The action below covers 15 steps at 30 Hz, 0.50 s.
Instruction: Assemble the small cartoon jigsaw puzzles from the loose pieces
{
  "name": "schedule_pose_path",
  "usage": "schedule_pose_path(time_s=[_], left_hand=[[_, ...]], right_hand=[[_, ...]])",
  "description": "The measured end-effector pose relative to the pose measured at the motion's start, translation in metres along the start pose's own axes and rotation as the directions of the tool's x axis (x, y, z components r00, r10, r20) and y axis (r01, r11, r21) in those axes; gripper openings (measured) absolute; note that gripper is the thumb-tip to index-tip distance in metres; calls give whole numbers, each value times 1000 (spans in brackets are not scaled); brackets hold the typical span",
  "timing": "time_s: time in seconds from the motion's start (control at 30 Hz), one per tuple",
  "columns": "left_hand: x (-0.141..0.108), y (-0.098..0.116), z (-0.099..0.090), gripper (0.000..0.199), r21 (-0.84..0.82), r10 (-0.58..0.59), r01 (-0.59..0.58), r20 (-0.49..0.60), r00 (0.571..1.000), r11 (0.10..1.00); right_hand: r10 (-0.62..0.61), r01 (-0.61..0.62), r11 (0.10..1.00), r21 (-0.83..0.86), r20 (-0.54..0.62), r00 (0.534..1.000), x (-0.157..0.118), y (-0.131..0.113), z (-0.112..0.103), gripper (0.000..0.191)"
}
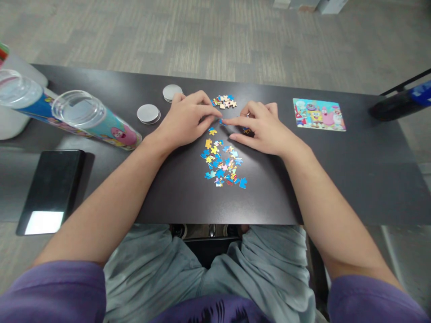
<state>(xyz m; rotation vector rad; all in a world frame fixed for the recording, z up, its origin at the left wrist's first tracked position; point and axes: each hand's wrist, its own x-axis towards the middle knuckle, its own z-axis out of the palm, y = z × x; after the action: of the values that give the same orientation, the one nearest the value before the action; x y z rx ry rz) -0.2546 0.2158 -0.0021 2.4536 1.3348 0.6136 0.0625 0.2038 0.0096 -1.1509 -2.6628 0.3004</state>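
a small blue puzzle piece (221, 121) lies at twelve o'clock from a loose heap of pieces (219, 173), mostly blue and yellow with flecks of pink and red. the right hand (264, 127) is loosely spread, forefinger tip at that piece and thumb held apart, while the left hand (189, 115) has thumb and forefinger close beside it, whether pinching i cannot tell. toward ten o'clock are two printed, clear-topped tubes (123, 133), contents indistinct.
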Motion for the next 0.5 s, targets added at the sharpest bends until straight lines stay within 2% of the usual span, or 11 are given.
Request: schedule_pose_path(time_s=[0.1,0.23,0.37,0.5], left_hand=[[-1,-6,2,48,17,-12,12,-39,999,1000],[-2,-11,5,58,22,-2,1,17,1000,1000],[-3,-9,0,47,10,0,0,40,999,1000],[-3,-8,-8,39,16,2,-3,34,999,1000]], right_hand=[[-8,8,1000,-16,3,1000,0,1,1,50],[45,-48,998,-51,-60,997,-5,11,-4,54],[89,-97,992,-82,-99,991,-9,17,-8,58],[138,-149,983,-111,-99,985,-7,12,-7,56]])
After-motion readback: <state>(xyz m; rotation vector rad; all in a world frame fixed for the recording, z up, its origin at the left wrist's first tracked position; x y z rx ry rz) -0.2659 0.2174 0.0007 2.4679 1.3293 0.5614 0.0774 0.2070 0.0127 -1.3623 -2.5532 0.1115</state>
